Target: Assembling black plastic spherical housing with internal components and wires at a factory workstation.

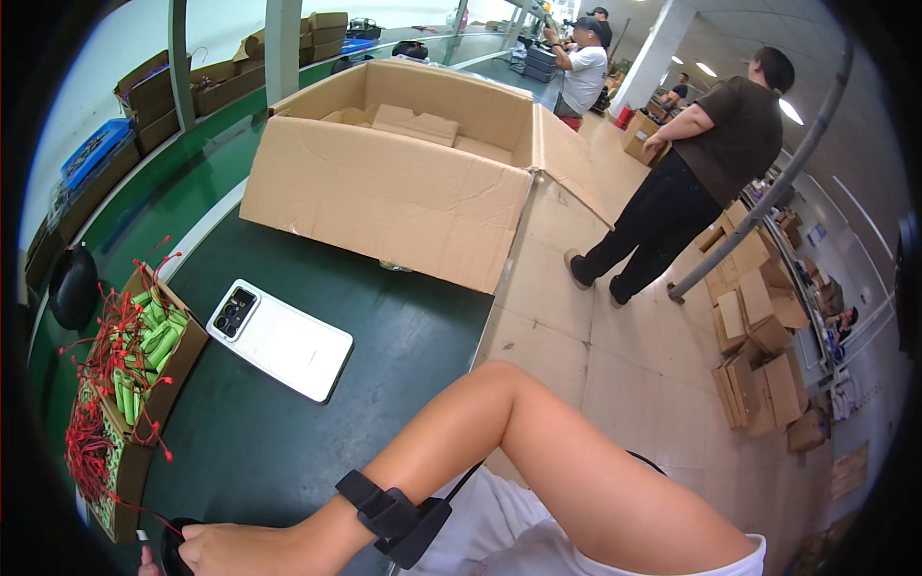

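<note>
My right hand [235,549] is at the lower left edge, fingers curled closed beside a dark rounded object [173,549] that the frame cuts off. A thin red wire runs to these fingers; what exactly they grip is hidden. Of my left hand [147,562] only a little of the fingers shows, with something white at the tip. Just beyond stand two open cardboard boxes: one holds green cylindrical cells [154,346] with red wires, the nearer one [130,494] holds tightly packed cells under tangled red wires [88,446]. A black strap [389,514] circles my right forearm.
A white phone [288,341] lies camera side up on the dark green bench [394,331]. Behind it stands a large open carton [384,192]. A black rounded object [73,288] and blue tray [96,154] are left. A person [725,144] stands in the aisle right.
</note>
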The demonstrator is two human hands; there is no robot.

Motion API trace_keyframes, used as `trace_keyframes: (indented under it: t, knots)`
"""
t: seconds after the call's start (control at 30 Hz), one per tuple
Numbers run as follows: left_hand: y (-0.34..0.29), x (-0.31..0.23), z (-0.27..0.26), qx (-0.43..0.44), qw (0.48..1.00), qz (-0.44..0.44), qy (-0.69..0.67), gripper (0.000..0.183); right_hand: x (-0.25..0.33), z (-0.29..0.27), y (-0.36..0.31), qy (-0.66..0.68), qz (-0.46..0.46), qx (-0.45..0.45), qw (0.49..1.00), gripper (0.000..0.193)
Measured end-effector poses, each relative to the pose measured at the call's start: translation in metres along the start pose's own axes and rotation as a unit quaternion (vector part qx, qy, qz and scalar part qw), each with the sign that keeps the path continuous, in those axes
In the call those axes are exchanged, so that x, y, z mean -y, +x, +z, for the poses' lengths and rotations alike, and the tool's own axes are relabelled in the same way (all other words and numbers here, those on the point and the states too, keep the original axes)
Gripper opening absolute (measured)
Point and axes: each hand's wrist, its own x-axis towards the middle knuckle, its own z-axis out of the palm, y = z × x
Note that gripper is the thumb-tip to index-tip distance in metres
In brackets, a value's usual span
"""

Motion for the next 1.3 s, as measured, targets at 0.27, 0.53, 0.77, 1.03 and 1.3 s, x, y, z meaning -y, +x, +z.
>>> trace_keyframes:
  t: [0.27, 0.53, 0.77, 1.03, 1.3]
  knots:
    - [-0.004, -0.002, 0.002, 0.069, 0.991, -0.084, -0.074, 0.063, 0.008, -0.007, 0.007, -0.010, -0.086, -0.054, 0.995, 0.017]
    - [-0.006, -0.010, -0.002, 0.111, 0.987, -0.107, -0.045, 0.053, 0.011, -0.010, 0.007, -0.051, -0.130, -0.102, 0.985, 0.007]
    - [-0.006, -0.009, -0.015, 0.122, 0.992, 0.036, -0.019, 0.031, 0.011, -0.026, 0.022, 0.011, -0.066, -0.047, 0.997, 0.019]
    - [-0.004, 0.008, -0.003, 0.035, 0.989, -0.020, -0.143, 0.020, 0.009, -0.070, 0.017, -0.219, 0.007, 0.137, 0.966, 0.038]
    - [0.000, 0.001, -0.010, 0.067, 0.990, 0.030, -0.121, 0.017, 0.037, -0.064, 0.025, -0.418, -0.025, 0.152, 0.895, 0.034]
